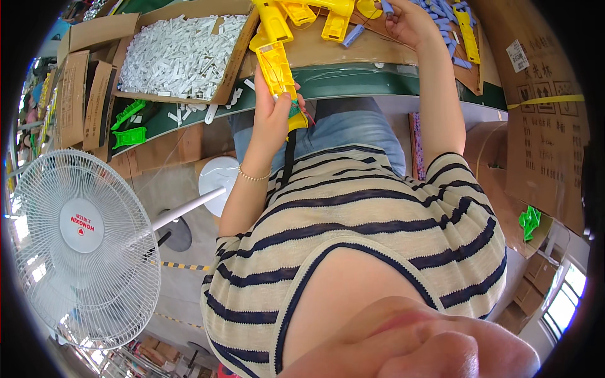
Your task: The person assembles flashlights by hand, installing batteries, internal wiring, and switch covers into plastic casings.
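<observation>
At the green-topped table (pixel 337 87), an open, elongated yellow plastic housing (pixel 275 66), seemingly part-wired, is clasped by the left hand (pixel 272 113), while a blue cylindrical cell (pixel 387 8), apparently yet to be fitted, is pinched by the right hand (pixel 409 26).

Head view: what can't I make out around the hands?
In the head view:
Yellow casing in the left hand: its back faces away.
Green piece: partly covered by that hand.
Blue cylinder in the right hand: far end cut off by the upper edge.
Red wire: too thin to trace to its end.
</observation>
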The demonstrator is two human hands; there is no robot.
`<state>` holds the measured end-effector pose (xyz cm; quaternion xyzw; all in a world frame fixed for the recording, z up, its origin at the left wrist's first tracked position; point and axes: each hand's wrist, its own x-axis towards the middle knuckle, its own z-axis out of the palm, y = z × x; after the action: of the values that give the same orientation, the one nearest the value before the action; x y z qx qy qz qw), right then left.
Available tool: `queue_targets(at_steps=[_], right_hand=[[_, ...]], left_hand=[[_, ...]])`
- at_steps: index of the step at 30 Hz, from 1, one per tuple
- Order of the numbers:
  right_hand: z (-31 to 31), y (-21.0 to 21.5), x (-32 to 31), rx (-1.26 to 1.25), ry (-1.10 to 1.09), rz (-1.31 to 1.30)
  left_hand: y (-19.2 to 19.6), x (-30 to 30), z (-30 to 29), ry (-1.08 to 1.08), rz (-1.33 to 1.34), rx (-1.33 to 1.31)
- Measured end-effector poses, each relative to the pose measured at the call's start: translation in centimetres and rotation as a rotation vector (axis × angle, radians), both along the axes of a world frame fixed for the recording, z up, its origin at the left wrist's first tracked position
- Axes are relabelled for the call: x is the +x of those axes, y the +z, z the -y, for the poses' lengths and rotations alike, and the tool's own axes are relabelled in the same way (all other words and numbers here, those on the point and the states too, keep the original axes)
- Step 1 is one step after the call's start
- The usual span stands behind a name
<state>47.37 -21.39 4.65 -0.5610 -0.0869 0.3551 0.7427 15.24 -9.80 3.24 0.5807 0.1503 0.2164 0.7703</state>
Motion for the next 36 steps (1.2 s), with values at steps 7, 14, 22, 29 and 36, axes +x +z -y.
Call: queue_targets(at_steps=[7, 14, 22, 29, 36], right_hand=[[-1.0, 2.7, -2.7, 0.307, -0.079, -0.031], [-1.4, 1.9, -4.8, 0.189, -0.085, 0.127], [-1.3, -3.3, -5.6, 0.555, 0.324, -0.692], [-1.1, 2.6, -17.5, 0.093, 0.285, 0.18], [-2.3, 3.4, -21.8, -0.136, 0.231, 0.515]], left_hand=[[-0.3, -0.5, -0.6, 0.045, -0.025, 0.023], [-0.7, -0.2, -0.7, 0.033, 0.012, 0.009], [-1.2, -0.2, -0.8, 0.051, 0.039, 0.031], [-0.7, -0.5, -0.6, 0.032, 0.067, 0.082], [1.3, -1.0, 0.4, -0.017, 0.068, 0.436]])
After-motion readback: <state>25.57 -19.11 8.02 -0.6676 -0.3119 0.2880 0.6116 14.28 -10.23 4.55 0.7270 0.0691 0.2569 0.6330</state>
